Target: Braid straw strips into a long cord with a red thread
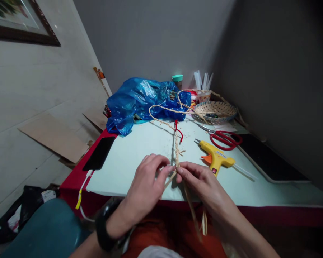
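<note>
- The right hand is nearly closed, its fingertips pinching the straw braid.
- The left hand curls beside it, half open; from here I cannot tell whether it grips.
- The braid extends over the table.

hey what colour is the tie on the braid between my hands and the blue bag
Red, on the straw braid; the tie shows in the head view.

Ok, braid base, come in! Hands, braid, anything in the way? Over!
Right hand pinching braid; left hand close beside, grip unclear. Loose strands hanging below. Glue gun near right hand, not blocking the braid.
</note>
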{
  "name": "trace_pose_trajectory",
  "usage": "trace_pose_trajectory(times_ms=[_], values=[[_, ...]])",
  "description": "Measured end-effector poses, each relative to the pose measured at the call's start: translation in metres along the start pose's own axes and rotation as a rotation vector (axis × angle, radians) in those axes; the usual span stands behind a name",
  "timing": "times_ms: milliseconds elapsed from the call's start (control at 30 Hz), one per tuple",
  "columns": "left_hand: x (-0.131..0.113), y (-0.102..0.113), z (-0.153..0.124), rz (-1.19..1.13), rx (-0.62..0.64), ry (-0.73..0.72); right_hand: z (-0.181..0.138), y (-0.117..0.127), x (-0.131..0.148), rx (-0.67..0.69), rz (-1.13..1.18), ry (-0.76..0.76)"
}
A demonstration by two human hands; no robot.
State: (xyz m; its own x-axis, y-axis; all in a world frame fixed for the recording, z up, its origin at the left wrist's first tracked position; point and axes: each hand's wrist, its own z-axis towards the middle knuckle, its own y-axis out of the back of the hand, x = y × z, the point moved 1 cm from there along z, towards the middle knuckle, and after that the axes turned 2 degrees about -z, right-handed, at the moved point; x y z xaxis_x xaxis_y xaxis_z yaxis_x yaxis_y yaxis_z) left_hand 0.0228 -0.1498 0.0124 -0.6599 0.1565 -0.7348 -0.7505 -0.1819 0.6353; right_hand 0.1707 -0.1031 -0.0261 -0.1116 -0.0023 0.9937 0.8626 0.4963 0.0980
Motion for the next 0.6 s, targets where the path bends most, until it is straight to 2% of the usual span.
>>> trace_pose_trajectory(times_ms=[100, 167, 333, 433, 600], values=[[0.013, -0.008, 0.013, -0.49, 0.356, 0.178, 0.0, -0.001, 0.001, 0.055, 0.004, 0.041], [0.019, -0.018, 0.016, -0.702, 0.486, 0.284, -0.001, 0.0, 0.002, 0.072, -0.053, 0.076], [0.022, -0.027, 0.011, -0.821, 0.457, 0.366, -0.008, 0.005, 0.008, 0.009, -0.44, 0.141], [0.019, -0.025, 0.009, -0.782, 0.424, 0.407, -0.014, 0.008, 0.013, -0.074, -0.704, 0.15], [0.015, -0.024, 0.008, -0.722, 0.324, 0.402, -0.024, 0.002, 0.014, -0.215, -0.911, 0.295]])
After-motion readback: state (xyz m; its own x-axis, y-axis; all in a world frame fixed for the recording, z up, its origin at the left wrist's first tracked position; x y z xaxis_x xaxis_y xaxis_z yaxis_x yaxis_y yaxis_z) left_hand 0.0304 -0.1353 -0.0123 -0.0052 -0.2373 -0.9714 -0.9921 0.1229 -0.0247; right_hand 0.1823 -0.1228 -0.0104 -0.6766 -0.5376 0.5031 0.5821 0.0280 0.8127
